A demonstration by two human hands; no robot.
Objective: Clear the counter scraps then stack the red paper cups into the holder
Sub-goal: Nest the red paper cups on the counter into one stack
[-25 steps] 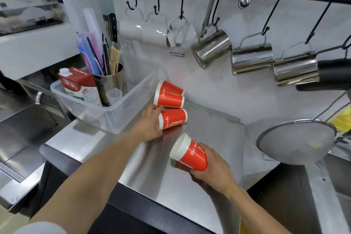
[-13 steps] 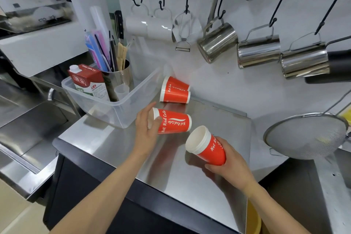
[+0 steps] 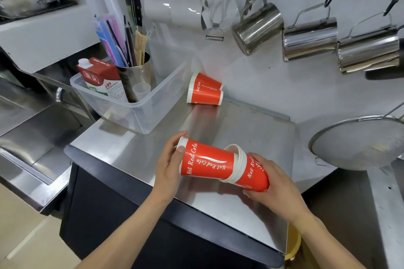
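Left hand [image 3: 169, 165]: grips the rim end of a red cup [image 3: 205, 162], thumb on the near side, fingers curled over the far side of the rim.
Right hand [image 3: 276, 190]: wraps round the base end of a second cup [image 3: 251, 172], fingers underneath.
Cups in hand: both lie sideways above the near part of the counter [image 3: 240, 129]; the narrow end of the left one sits inside the open mouth of the right one, only partly pushed in.
Other cups: a nested pair [image 3: 204, 92] lies on its side at the far edge of the counter, against the wall, well apart from the hands.
Bin [image 3: 142, 109]: clear plastic, far left of the counter, just left of the pair; it holds a red carton [image 3: 99, 77], a steel pot of straws [image 3: 135, 72] and a small clear cup [image 3: 141, 89].
Wall: white mugs [image 3: 172, 10], a peeler [image 3: 215, 33] and three steel jugs [image 3: 309, 40] hang from hooks above the counter.
Right side: a mesh strainer [image 3: 358, 142] lies just past the counter's right edge, near the right hand.
In the way: nothing lies between the hands and the pair.
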